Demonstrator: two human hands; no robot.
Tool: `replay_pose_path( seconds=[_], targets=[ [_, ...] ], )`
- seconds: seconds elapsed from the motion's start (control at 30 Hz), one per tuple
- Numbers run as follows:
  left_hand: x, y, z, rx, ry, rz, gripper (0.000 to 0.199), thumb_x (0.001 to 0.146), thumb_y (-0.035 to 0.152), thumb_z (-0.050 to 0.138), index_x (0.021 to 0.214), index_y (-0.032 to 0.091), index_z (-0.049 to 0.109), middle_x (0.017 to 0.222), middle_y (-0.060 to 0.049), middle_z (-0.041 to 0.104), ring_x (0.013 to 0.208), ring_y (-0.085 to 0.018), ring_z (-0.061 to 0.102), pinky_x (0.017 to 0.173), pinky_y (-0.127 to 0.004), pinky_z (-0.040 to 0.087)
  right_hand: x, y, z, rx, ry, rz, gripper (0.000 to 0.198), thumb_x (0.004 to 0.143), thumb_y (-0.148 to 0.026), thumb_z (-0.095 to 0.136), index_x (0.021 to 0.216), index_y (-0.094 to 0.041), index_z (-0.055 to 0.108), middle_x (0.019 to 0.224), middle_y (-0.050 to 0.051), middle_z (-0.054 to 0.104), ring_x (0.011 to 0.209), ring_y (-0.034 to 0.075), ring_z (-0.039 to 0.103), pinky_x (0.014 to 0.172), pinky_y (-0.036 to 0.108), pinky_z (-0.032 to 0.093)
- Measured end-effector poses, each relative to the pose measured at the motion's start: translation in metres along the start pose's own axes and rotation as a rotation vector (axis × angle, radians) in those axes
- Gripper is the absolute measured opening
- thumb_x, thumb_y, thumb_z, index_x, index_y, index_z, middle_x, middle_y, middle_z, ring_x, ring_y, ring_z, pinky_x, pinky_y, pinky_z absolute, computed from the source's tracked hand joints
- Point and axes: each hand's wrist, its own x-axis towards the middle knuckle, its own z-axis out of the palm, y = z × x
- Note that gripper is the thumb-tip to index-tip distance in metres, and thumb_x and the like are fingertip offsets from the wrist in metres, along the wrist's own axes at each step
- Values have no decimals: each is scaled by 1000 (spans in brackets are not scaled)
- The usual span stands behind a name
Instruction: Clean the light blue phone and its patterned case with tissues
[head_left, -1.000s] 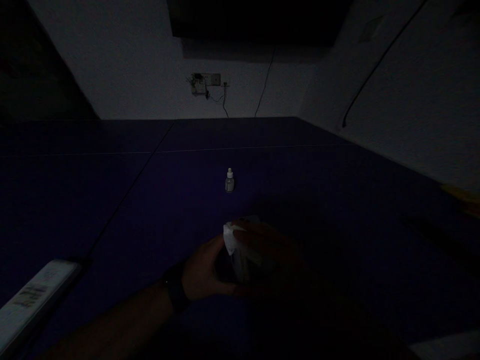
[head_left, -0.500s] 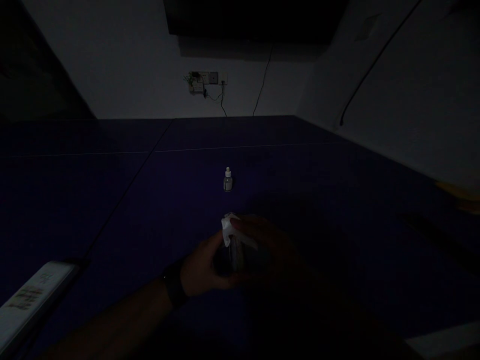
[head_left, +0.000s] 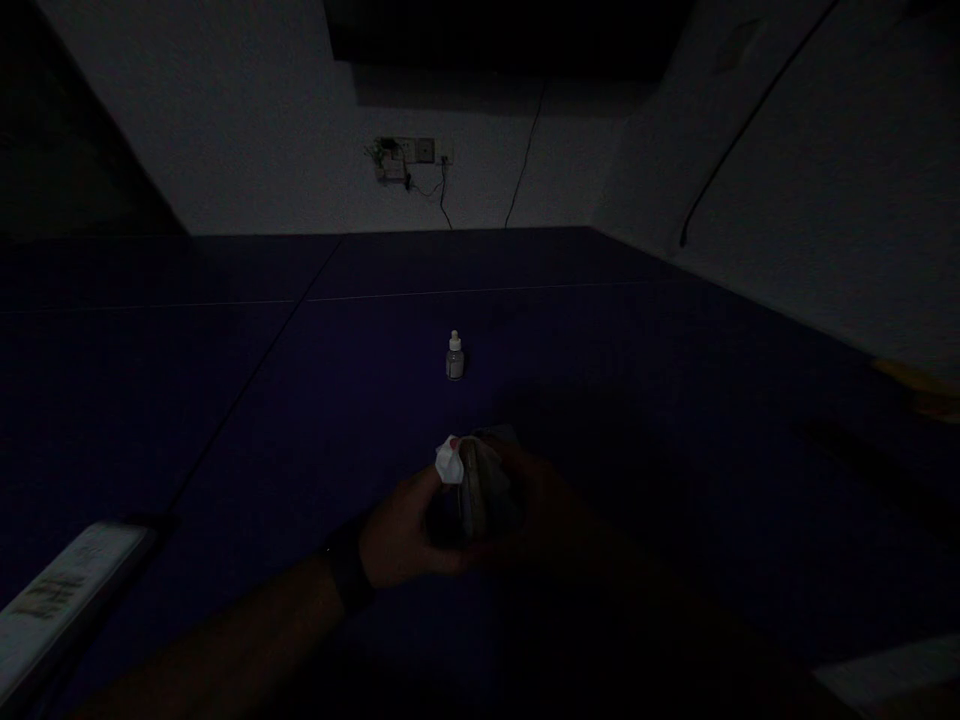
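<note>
dim object (head_left: 472, 500), ID unclear: gripped between left hand (head_left: 400, 533) and right hand (head_left: 541, 505), fingers curled round its sides, right murky from here | white crumpled scrap (head_left: 450, 463) at its top left | dropper bottle (head_left: 454, 361) upright beyond, on purple surface (head_left: 352, 380)

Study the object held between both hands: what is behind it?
Behind the object, a small white-capped bottle stands on the purple surface, with wall sockets farther back. What lies directly behind is covered, so cannot be told.

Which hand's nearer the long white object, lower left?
Left. The left hand is to the right of the long white object; the right hand is farther right.
</note>
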Motion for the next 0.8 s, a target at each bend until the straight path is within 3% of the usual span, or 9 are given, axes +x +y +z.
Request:
replay_pose_path(
  seconds=[0.1,0.2,0.3,0.43,0.53,0.6,0.7,0.73,0.8],
  targets=[
    [2,-1,-1,20,-14,9,92,72,37,87,150,22,41,141,-13,61,126,-36,59,109,-52,46,-1,-1,1,41,17,26,87,58,-52,94,133,-23,61,126,14,71,113,33,71,90,46,61],
    [2,-2,-1,3,-22,26,90,73,41,86,150,24,43,139,-12,63,122,-35,62,107,-51,48,0,-3,1,-50,91,-243,86,67,-49,91,141,-27,54,137,13,65,123,31,65,99,46,57],
    [0,-2,-1,0,-3,15,88,74,47,85,148,22,45,140,-13,62,124,-36,60,108,-52,46,2,-6,0,-207,103,-575,67,82,-41,82,142,-32,53,132,8,69,123,24,66,103,40,55],
    [-2,-3,0,2,-18,-24,84,74,50,84,145,22,47,138,-13,63,123,-37,60,107,-54,46,3,-7,-1,-343,87,-753,58,94,-32,70,147,-31,48,122,5,75,110,19,72,94,32,58],
    [-3,-4,1,8,1,-25,85,74,51,84,145,22,47,139,-13,62,123,-37,60,108,-54,46,3,-5,-1,-361,112,-685,63,91,-41,73,148,-33,47,128,5,72,117,22,70,101,37,55],
    [-3,-4,2,0,8,10,87,74,50,85,147,23,46,140,-13,61,125,-37,59,109,-53,45,4,-2,-2,-333,121,-574,79,81,-52,80,150,-33,46,137,9,67,124,28,65,104,43,54],
    [-1,-3,2,-13,8,34,86,75,46,84,148,25,44,139,-11,62,124,-35,60,108,-51,47,4,1,-4,-268,81,-382,97,68,-60,87,150,-28,46,139,14,64,121,32,66,96,45,58],
    [-1,-2,2,-9,9,26,85,76,45,84,148,24,44,138,-11,63,124,-35,61,108,-51,47,4,1,-4,-253,76,-356,98,67,-59,88,149,-28,46,138,14,65,120,31,67,95,45,59],
    [0,0,2,-4,2,13,85,76,45,84,148,24,44,138,-12,63,124,-36,60,109,-52,46,4,0,-4,-249,93,-434,90,71,-56,87,148,-30,48,136,12,67,120,30,68,96,44,58]
  ],
)
